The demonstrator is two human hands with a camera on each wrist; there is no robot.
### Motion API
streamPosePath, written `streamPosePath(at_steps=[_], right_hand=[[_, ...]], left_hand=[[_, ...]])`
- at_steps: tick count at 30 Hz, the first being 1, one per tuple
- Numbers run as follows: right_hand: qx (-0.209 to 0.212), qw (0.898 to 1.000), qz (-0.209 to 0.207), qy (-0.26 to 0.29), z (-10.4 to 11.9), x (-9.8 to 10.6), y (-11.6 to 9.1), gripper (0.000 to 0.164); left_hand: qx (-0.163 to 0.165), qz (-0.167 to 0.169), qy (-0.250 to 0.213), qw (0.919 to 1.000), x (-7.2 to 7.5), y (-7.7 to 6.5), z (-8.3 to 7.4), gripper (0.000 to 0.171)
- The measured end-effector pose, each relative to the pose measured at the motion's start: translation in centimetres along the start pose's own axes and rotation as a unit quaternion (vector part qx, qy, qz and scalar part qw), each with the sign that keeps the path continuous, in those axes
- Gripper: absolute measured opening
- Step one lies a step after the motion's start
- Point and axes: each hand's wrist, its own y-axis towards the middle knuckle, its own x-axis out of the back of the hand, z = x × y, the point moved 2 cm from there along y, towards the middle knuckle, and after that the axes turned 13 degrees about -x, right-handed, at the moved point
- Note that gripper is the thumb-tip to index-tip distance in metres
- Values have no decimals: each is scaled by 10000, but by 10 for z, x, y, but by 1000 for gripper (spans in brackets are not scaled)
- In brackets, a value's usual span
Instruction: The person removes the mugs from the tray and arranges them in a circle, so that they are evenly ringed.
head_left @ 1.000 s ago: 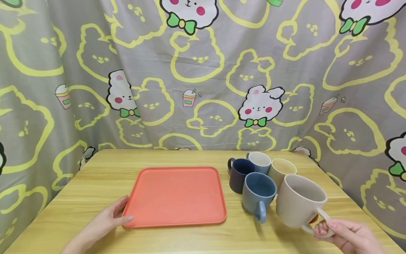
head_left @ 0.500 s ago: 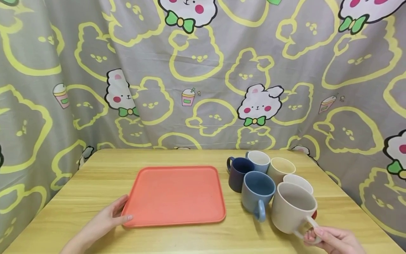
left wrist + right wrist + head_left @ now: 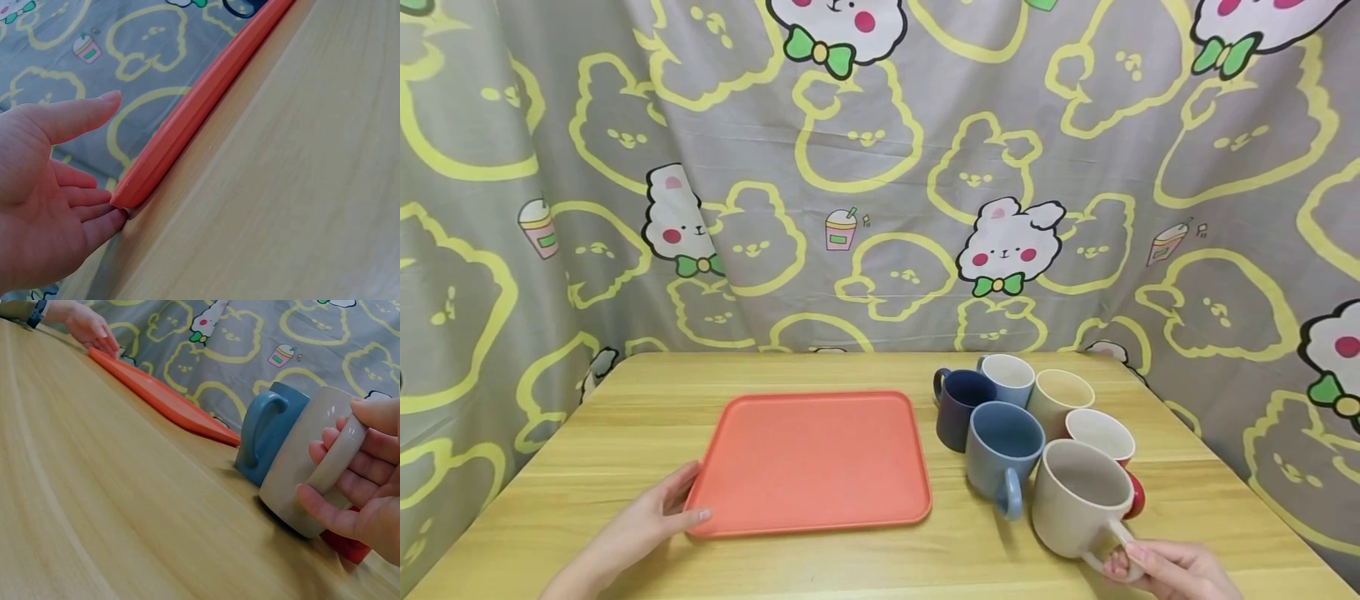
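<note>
My right hand (image 3: 1165, 568) grips the handle of a beige mug (image 3: 1075, 500), fingers curled through the handle and thumb on top. The mug is upright at the near right, its base on or just above the wood; I cannot tell which. Left of it stands a blue mug (image 3: 1000, 450), handle toward me. Behind it is a red mug (image 3: 1101, 433) with a white inside. My left hand (image 3: 651, 521) is at the near left corner of a coral-red tray (image 3: 812, 462). In the left wrist view its fingertips (image 3: 115, 219) touch the tray corner, thumb raised apart.
Farther back on the wooden table (image 3: 587, 467) stand a navy mug (image 3: 958, 417), a light blue mug (image 3: 1011, 375) with a white inside and a cream mug (image 3: 1060, 400), close together. A grey patterned curtain (image 3: 760, 150) surrounds the table's back and sides.
My right hand has brought the beige mug left, nearer and lower, beside the blue mug, uncovering the red mug behind it. The left hand has stayed at the tray.
</note>
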Motion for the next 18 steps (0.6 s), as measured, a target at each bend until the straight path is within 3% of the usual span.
streamPosePath(at_steps=[3,9,18], right_hand=[[17,9999,106,22,-1,-1,3,42],[-412,9991,122,65,0,-3,6,38],[-729,9967,345,30,2,-6,14,36]], left_hand=[[5,2,-2,10000,0,0,1,84],[69,0,-16,10000,0,0,2,83],[47,31,4,10000,0,1,2,83]])
